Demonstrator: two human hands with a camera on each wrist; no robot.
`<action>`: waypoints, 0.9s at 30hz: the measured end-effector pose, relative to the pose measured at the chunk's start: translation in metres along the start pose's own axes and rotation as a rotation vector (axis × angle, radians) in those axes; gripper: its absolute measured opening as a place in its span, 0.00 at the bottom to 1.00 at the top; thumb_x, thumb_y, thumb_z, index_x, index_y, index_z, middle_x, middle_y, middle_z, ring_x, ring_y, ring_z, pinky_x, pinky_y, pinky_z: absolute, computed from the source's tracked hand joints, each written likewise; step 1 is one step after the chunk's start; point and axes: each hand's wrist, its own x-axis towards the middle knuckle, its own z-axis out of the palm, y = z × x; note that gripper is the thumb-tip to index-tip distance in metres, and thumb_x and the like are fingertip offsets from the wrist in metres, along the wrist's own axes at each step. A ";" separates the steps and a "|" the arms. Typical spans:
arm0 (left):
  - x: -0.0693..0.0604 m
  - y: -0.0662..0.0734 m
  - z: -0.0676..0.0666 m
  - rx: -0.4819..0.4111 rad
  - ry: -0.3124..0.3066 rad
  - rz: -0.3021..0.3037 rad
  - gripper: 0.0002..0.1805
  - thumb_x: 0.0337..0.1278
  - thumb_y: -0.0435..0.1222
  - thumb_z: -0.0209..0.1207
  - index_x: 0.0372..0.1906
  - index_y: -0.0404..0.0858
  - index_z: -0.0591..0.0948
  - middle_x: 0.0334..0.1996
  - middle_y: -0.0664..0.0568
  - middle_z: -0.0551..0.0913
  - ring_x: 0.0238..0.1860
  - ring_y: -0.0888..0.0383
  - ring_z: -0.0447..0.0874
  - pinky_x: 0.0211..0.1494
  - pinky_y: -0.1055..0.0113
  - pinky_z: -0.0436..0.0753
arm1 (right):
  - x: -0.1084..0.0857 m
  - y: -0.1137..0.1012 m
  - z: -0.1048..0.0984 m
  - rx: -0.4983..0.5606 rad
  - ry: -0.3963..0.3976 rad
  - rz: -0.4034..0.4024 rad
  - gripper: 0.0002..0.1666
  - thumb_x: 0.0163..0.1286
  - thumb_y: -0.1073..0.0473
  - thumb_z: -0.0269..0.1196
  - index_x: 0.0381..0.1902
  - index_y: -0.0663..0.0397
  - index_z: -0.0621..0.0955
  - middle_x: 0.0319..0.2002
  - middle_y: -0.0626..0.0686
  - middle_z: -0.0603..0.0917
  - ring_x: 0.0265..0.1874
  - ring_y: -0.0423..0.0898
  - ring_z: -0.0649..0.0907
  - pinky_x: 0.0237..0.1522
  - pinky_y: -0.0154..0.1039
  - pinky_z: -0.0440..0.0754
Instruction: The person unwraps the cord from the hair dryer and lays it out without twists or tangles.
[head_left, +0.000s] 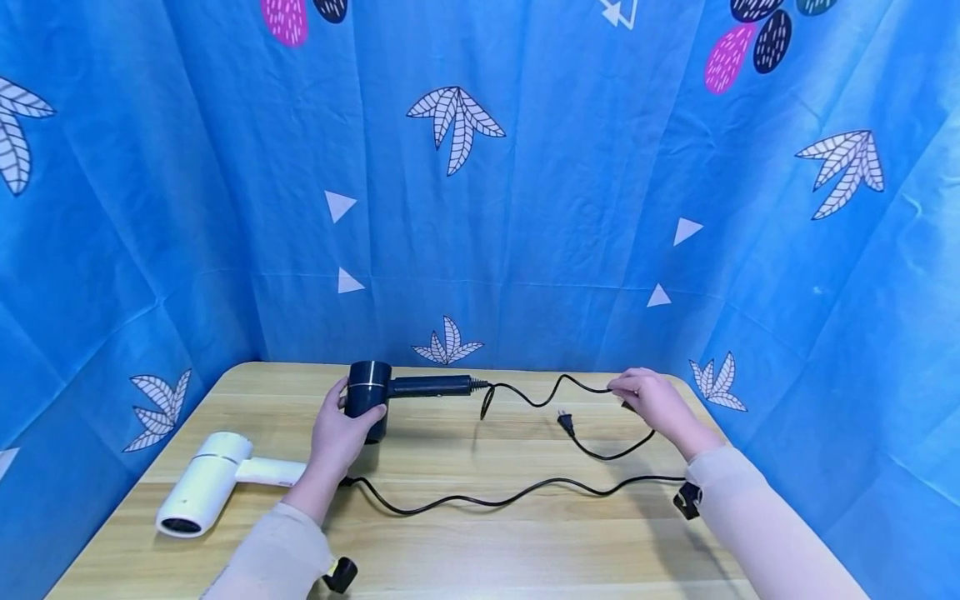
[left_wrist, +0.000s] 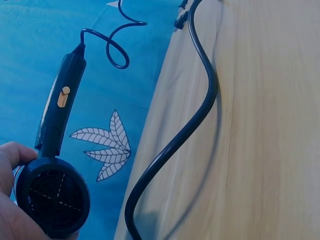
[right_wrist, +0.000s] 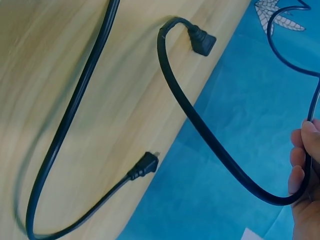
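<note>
In the head view my left hand grips the barrel of a dark hair dryer, thumb in front, handle pointing right. The dryer is raised over the back of the table. Its gold switch shows in the left wrist view. From the handle a black cord runs, with a small loop, to my right hand, which pinches it between thumb and fingers. Past that hand the cord bends back to its two-pin plug, which also appears as a dark plug in the right wrist view.
A white hair dryer lies at the table's left side. Its black cord crosses the wooden table to the right, and a second plug lies near the edge. Blue patterned curtain encloses the back and sides.
</note>
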 end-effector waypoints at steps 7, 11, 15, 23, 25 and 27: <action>0.004 0.000 -0.010 0.000 0.008 -0.014 0.52 0.59 0.44 0.67 0.81 0.44 0.49 0.71 0.31 0.60 0.65 0.35 0.66 0.65 0.40 0.72 | 0.002 0.007 -0.009 -0.057 -0.027 0.000 0.12 0.64 0.71 0.67 0.44 0.57 0.89 0.38 0.49 0.86 0.40 0.51 0.84 0.43 0.48 0.84; 0.006 0.001 -0.014 0.014 0.018 -0.023 0.52 0.59 0.45 0.66 0.81 0.44 0.49 0.71 0.30 0.60 0.67 0.34 0.65 0.66 0.39 0.70 | 0.005 0.008 -0.015 -0.091 -0.039 0.021 0.12 0.67 0.70 0.66 0.46 0.56 0.89 0.38 0.49 0.86 0.41 0.51 0.84 0.44 0.49 0.83; 0.009 0.001 -0.017 0.041 0.031 -0.020 0.52 0.59 0.46 0.66 0.81 0.43 0.49 0.71 0.30 0.61 0.66 0.34 0.65 0.66 0.39 0.70 | 0.006 0.010 -0.019 -0.111 -0.018 0.028 0.11 0.66 0.70 0.65 0.45 0.58 0.89 0.36 0.51 0.85 0.39 0.52 0.83 0.42 0.49 0.83; 0.014 -0.001 -0.023 0.065 0.042 -0.029 0.52 0.59 0.45 0.66 0.81 0.42 0.49 0.72 0.29 0.60 0.68 0.33 0.64 0.66 0.39 0.69 | 0.007 0.021 -0.021 -0.144 0.023 0.039 0.10 0.66 0.71 0.66 0.43 0.58 0.89 0.30 0.48 0.81 0.33 0.47 0.78 0.36 0.45 0.79; 0.016 -0.002 -0.026 0.070 0.050 -0.029 0.52 0.59 0.45 0.67 0.81 0.42 0.49 0.71 0.29 0.61 0.67 0.33 0.64 0.66 0.39 0.69 | 0.008 0.023 -0.022 -0.150 0.051 0.028 0.09 0.66 0.70 0.66 0.41 0.58 0.89 0.29 0.48 0.80 0.32 0.47 0.78 0.35 0.45 0.79; 0.018 -0.002 -0.028 0.076 0.062 -0.024 0.52 0.58 0.44 0.67 0.81 0.41 0.50 0.71 0.28 0.62 0.67 0.33 0.65 0.66 0.39 0.69 | 0.009 0.025 -0.023 -0.163 0.087 0.019 0.08 0.65 0.70 0.67 0.40 0.58 0.89 0.29 0.48 0.80 0.31 0.47 0.78 0.35 0.46 0.79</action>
